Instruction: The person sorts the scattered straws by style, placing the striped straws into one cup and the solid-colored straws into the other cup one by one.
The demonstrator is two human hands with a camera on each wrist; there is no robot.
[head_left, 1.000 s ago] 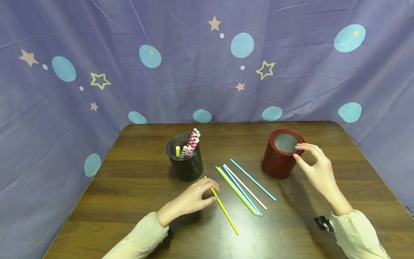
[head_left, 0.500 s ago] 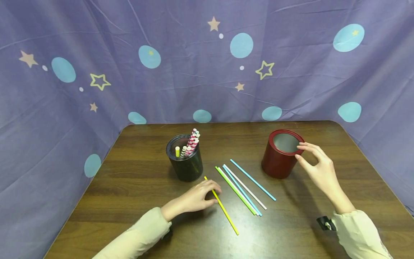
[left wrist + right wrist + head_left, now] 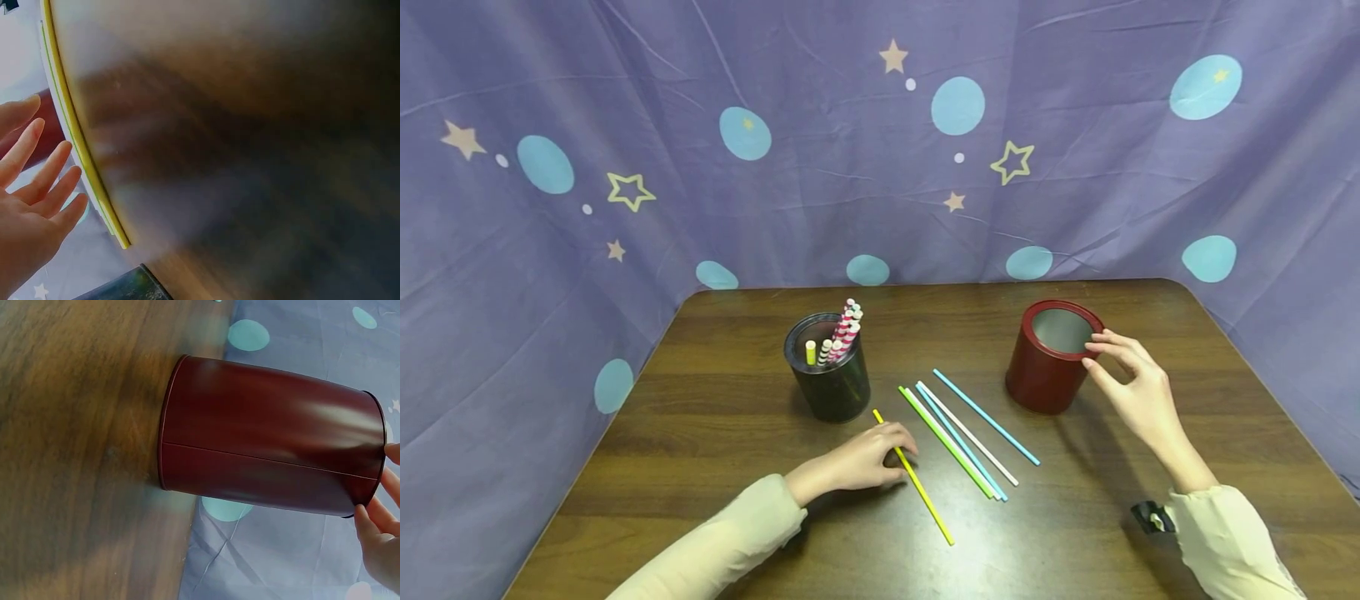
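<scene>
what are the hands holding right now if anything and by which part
The right hand pinches the red can by its rim. The left hand holds nothing, its fingers open near the yellow stick.

- Head view: bright and mostly sharp; glare whitens the table (image 3: 722,375) between 5 and 6 o'clock.
- Soft shadows lie at 6 o'clock from the left hand (image 3: 865,460) and between 7 and 8 from the right hand (image 3: 1138,400).
- Left wrist view: dim, wood smeared out of focus, dark from 2 to 4 o'clock, washed out at 10; the yellow stick (image 3: 78,131) looks bowed.
- Right wrist view: dimmer than the head view; the tin (image 3: 269,437) has a sheen.
</scene>
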